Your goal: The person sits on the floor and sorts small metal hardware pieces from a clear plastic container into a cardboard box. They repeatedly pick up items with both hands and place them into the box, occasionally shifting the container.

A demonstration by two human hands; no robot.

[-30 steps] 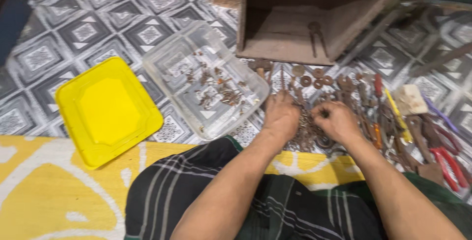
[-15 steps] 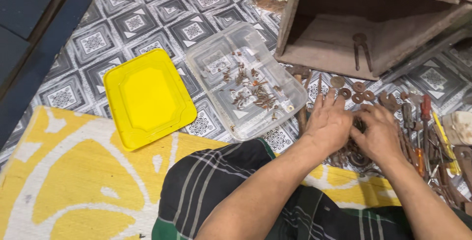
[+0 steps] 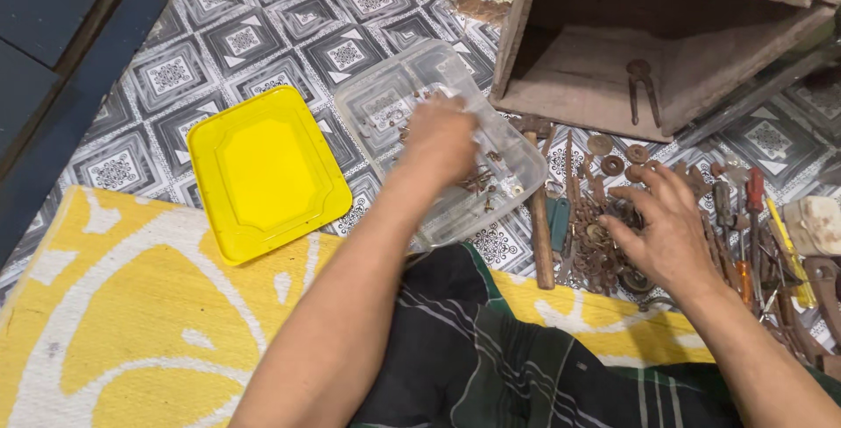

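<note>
The left hand (image 3: 441,139) hovered, blurred, over the clear plastic tub (image 3: 517,161) of rusty screws (image 3: 469,178), its grip unreadable; the right hand (image 3: 670,231) lay spread, holding nothing, on the rusty pile (image 3: 600,248); a release low inside the tub would have suited.

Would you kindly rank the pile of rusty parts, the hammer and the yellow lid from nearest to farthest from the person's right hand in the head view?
1. Pile of rusty parts: under the right hand.
2. Hammer: just left of the pile.
3. Yellow lid: far left, beyond the clear container.
</note>
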